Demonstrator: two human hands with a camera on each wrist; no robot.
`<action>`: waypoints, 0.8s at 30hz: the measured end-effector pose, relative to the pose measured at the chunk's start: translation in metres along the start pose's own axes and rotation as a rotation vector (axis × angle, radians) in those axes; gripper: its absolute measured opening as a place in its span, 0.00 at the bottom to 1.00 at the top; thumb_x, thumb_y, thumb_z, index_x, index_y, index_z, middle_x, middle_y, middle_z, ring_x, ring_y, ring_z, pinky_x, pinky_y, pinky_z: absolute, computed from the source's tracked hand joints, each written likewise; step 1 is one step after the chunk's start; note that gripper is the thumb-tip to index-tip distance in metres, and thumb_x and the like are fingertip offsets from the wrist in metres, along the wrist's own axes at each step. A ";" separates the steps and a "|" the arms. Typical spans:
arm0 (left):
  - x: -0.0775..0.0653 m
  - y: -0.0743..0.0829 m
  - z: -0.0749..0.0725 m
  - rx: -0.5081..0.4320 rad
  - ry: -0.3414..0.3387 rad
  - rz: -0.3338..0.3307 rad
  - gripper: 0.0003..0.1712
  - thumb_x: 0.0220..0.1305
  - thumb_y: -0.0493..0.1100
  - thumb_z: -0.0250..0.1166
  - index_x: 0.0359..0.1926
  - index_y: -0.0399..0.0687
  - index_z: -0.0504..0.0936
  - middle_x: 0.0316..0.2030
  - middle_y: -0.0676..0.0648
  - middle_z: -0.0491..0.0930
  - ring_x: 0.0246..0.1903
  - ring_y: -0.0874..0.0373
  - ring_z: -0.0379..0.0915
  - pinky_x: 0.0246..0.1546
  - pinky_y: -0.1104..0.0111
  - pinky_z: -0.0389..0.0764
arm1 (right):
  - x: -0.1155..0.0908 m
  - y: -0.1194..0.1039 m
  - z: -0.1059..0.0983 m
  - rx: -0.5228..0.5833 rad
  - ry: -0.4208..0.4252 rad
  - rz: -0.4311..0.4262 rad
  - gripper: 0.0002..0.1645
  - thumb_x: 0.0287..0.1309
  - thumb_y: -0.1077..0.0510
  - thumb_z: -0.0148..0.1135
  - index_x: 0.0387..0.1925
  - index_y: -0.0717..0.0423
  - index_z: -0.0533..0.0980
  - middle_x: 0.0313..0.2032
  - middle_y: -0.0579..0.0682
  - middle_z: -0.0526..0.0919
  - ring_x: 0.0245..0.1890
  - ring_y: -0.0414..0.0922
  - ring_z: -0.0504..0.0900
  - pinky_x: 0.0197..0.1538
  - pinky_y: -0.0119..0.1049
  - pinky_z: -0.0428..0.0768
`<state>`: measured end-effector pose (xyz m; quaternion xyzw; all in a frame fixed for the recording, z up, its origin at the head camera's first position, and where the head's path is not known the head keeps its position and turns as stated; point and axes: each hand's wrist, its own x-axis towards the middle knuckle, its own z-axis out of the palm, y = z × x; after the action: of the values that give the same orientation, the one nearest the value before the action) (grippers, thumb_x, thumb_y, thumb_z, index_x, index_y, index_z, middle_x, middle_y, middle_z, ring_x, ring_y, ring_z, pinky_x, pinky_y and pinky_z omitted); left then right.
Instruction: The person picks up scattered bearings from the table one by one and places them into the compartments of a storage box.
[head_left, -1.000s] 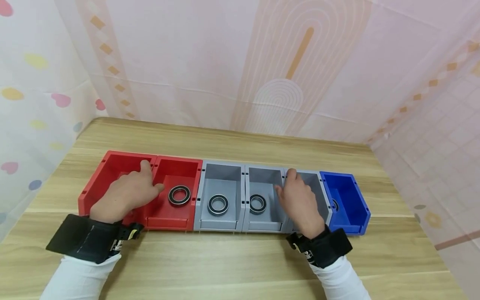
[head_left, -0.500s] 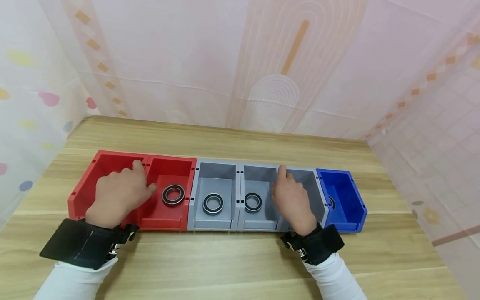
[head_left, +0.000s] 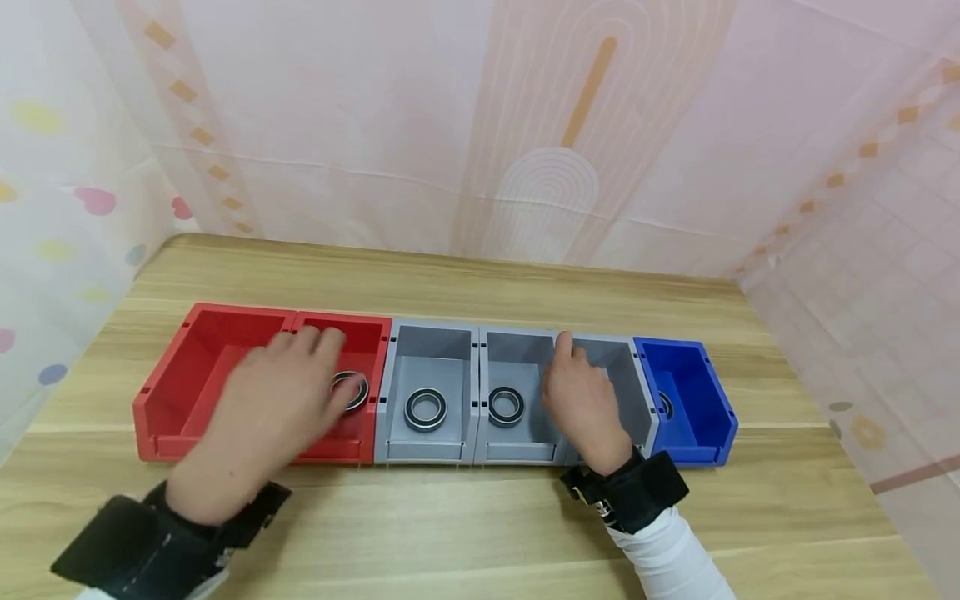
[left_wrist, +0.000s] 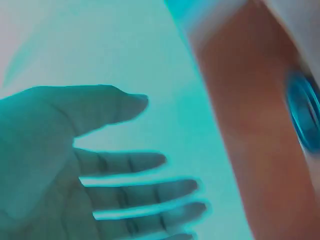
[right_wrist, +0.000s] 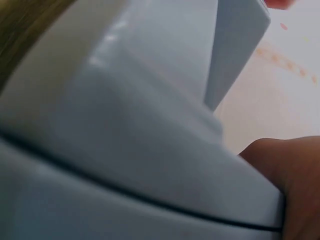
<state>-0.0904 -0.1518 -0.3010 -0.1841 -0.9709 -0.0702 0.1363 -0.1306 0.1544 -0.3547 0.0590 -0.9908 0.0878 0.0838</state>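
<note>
My left hand (head_left: 270, 400) reaches over the two red bins, fingers spread and holding nothing. Its fingertips overlap a black-rimmed ball bearing (head_left: 365, 393) lying in the right red bin (head_left: 330, 454). The left wrist view shows that hand's straight fingers (left_wrist: 145, 190) apart from the bearing (left_wrist: 302, 112). Across the adjoining walls of the middle and right grey bins (head_left: 622, 362), my right hand (head_left: 585, 400) grips with its thumb on the left side. Close up in the right wrist view, part of that hand (right_wrist: 300, 175) lies against the grey wall (right_wrist: 150, 150).
Six bins would span one row on the wooden table (head_left: 420, 533). Bearings lie in the left grey bin (head_left: 440, 409), the middle grey bin (head_left: 520, 407) and the blue bin (head_left: 701, 408). The left red bin (head_left: 161, 417) stands at the row's end. A patterned cloth (head_left: 337, 108) hangs behind.
My left hand has let go of the wall between the red bins, lifted, spread its fingers and moved right over the bearing. The right hand keeps its place on the grey bins.
</note>
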 end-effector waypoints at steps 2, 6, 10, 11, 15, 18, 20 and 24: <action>-0.004 0.020 0.000 -0.029 0.043 0.129 0.27 0.49 0.50 0.74 0.43 0.38 0.75 0.32 0.41 0.76 0.27 0.49 0.74 0.27 0.59 0.80 | 0.001 0.000 -0.001 0.008 -0.004 0.005 0.17 0.64 0.59 0.57 0.44 0.65 0.61 0.23 0.55 0.67 0.12 0.48 0.65 0.14 0.37 0.64; -0.014 0.058 0.002 -0.106 -0.004 0.381 0.24 0.56 0.52 0.69 0.48 0.44 0.77 0.38 0.46 0.79 0.34 0.53 0.78 0.34 0.61 0.81 | 0.002 -0.001 0.000 0.018 -0.016 0.015 0.17 0.64 0.59 0.57 0.43 0.64 0.61 0.23 0.55 0.67 0.12 0.47 0.66 0.14 0.37 0.65; -0.023 0.081 0.006 -0.186 -0.251 0.588 0.22 0.62 0.54 0.64 0.54 0.52 0.75 0.44 0.51 0.78 0.43 0.56 0.76 0.47 0.59 0.78 | 0.002 -0.001 0.002 0.009 -0.007 -0.001 0.16 0.65 0.59 0.56 0.43 0.65 0.60 0.22 0.55 0.66 0.11 0.47 0.65 0.13 0.37 0.64; -0.025 0.086 0.008 -0.194 -0.297 0.643 0.22 0.63 0.54 0.63 0.55 0.54 0.74 0.45 0.52 0.78 0.45 0.57 0.76 0.48 0.59 0.77 | 0.002 -0.001 0.002 0.002 -0.001 -0.006 0.16 0.65 0.59 0.56 0.42 0.65 0.60 0.22 0.55 0.66 0.10 0.47 0.64 0.14 0.37 0.63; -0.031 0.103 0.025 -0.221 -0.422 0.835 0.21 0.66 0.59 0.56 0.56 0.60 0.72 0.45 0.55 0.77 0.42 0.63 0.74 0.46 0.65 0.77 | 0.001 0.000 0.003 -0.010 0.014 -0.015 0.17 0.64 0.59 0.57 0.42 0.65 0.60 0.22 0.54 0.65 0.10 0.47 0.64 0.14 0.37 0.63; -0.036 0.115 0.040 -0.187 -0.427 0.927 0.21 0.67 0.63 0.53 0.57 0.64 0.72 0.42 0.58 0.75 0.36 0.67 0.71 0.41 0.73 0.74 | 0.001 0.000 0.003 -0.005 0.012 -0.012 0.17 0.64 0.59 0.57 0.42 0.65 0.60 0.22 0.54 0.65 0.11 0.47 0.64 0.14 0.37 0.64; -0.039 0.120 0.047 -0.160 -0.419 0.948 0.22 0.66 0.64 0.52 0.57 0.67 0.72 0.40 0.58 0.74 0.34 0.68 0.70 0.39 0.76 0.72 | 0.000 0.000 0.003 -0.006 0.013 -0.014 0.17 0.64 0.59 0.57 0.43 0.65 0.60 0.22 0.55 0.66 0.11 0.47 0.64 0.13 0.37 0.64; -0.043 0.126 0.056 -0.142 -0.421 0.954 0.23 0.65 0.64 0.54 0.59 0.70 0.72 0.39 0.59 0.75 0.33 0.69 0.71 0.39 0.76 0.73 | -0.001 0.000 0.004 -0.020 0.037 -0.033 0.17 0.64 0.59 0.57 0.43 0.66 0.61 0.22 0.55 0.66 0.10 0.46 0.64 0.13 0.36 0.64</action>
<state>-0.0184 -0.0396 -0.3563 -0.6244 -0.7785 -0.0275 -0.0577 -0.1303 0.1536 -0.3588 0.0731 -0.9888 0.0775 0.1043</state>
